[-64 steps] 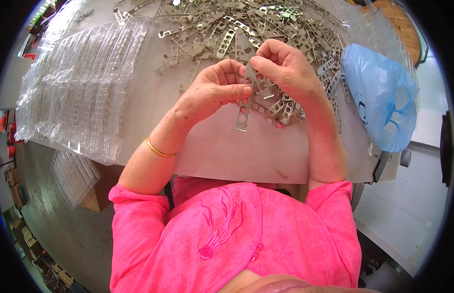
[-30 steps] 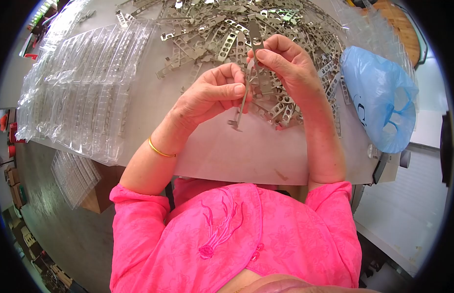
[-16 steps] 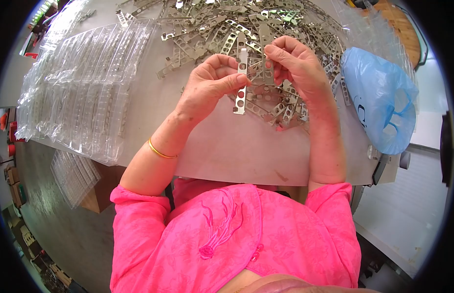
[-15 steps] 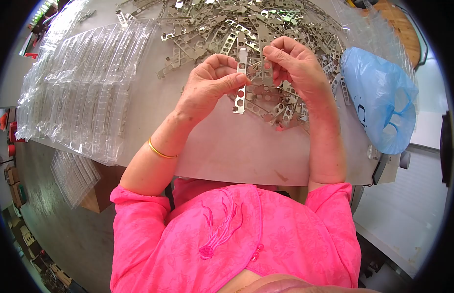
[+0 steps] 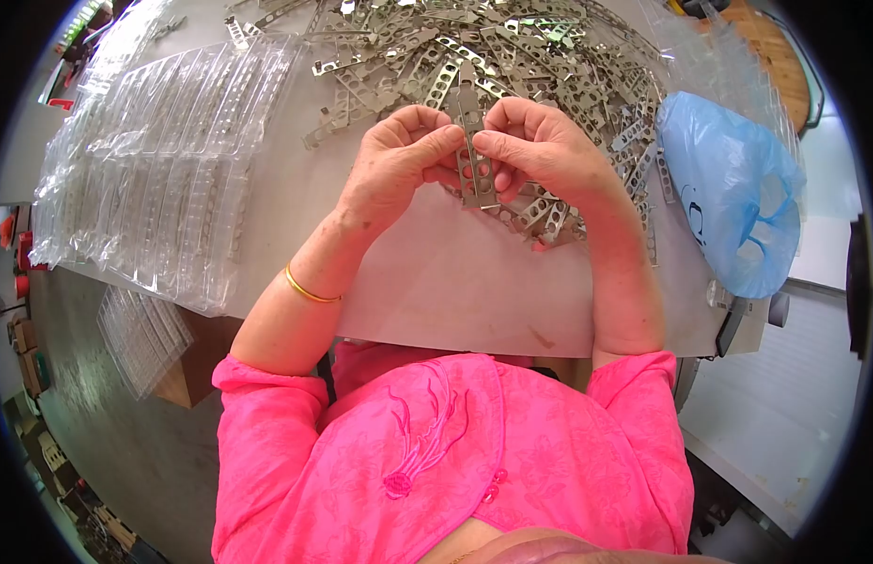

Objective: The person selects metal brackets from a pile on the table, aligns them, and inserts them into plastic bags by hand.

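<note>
Between both hands, upright over the near edge of the heap, is a perforated metal strip [image 5: 471, 113] with round holes. It looks wider at its lower end, where a second strip seems to lie against it; I cannot tell exactly how they overlap. My left hand [image 5: 404, 164] pinches the metal from the left, thumb on top and fingers curled. My right hand [image 5: 545, 146] pinches it from the right, its thumb almost touching the left thumb. Behind them spreads a big pile of similar metal strips [image 5: 568, 56], lying in all directions.
Clear plastic blister trays [image 5: 164, 160] lie on the left of the pale table [image 5: 436, 291]. To the right sits a blue plastic bag [image 5: 728, 179], with more clear plastic [image 5: 737, 80] behind it. Below the table's left edge, another clear tray [image 5: 140, 338] leans by a cardboard box [image 5: 202, 367].
My right hand has moved left and slightly down with its strip, up against the strip in my left hand. The two hands, apart before, now meet at the metal.
</note>
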